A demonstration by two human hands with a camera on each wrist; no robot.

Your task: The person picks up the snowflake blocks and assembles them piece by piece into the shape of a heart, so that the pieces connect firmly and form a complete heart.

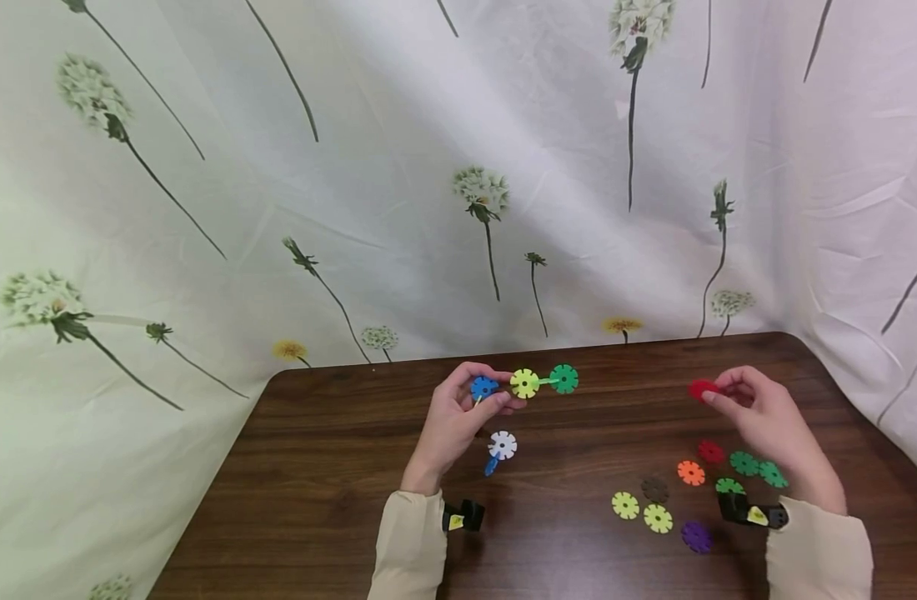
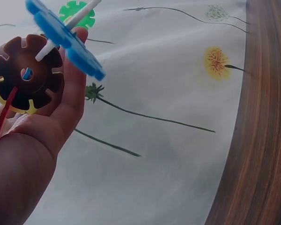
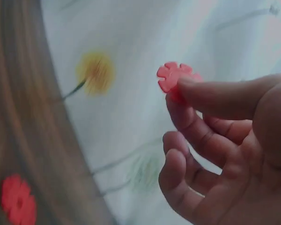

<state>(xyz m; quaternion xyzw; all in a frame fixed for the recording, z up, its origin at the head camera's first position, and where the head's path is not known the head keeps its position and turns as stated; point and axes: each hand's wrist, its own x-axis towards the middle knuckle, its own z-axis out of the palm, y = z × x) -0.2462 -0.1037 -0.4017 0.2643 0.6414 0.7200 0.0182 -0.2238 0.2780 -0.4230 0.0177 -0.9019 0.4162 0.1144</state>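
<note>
My left hand [image 1: 453, 423] grips a chain of slotted plastic discs above the table. A blue disc [image 1: 484, 387] sits by the thumb, while a yellow disc [image 1: 524, 383] and a green disc [image 1: 564, 378] stick out to the right. In the left wrist view a brown disc [image 2: 30, 72] shows near the palm, with a red disc [image 2: 5, 112] edge-on in it. A white disc [image 1: 503, 445] with a blue one appears below the hand; whether it hangs from the chain I cannot tell. Between thumb and index finger, my right hand [image 1: 769, 421] pinches a red disc [image 3: 171, 77].
Loose discs lie on the dark wooden table [image 1: 316, 467] below the right hand: orange [image 1: 691, 473], red [image 1: 711, 452], brown [image 1: 655, 489], purple [image 1: 696, 537], two yellow [image 1: 625, 505] and several green [image 1: 744, 463]. A flower-printed cloth [image 1: 398, 250] hangs behind the table.
</note>
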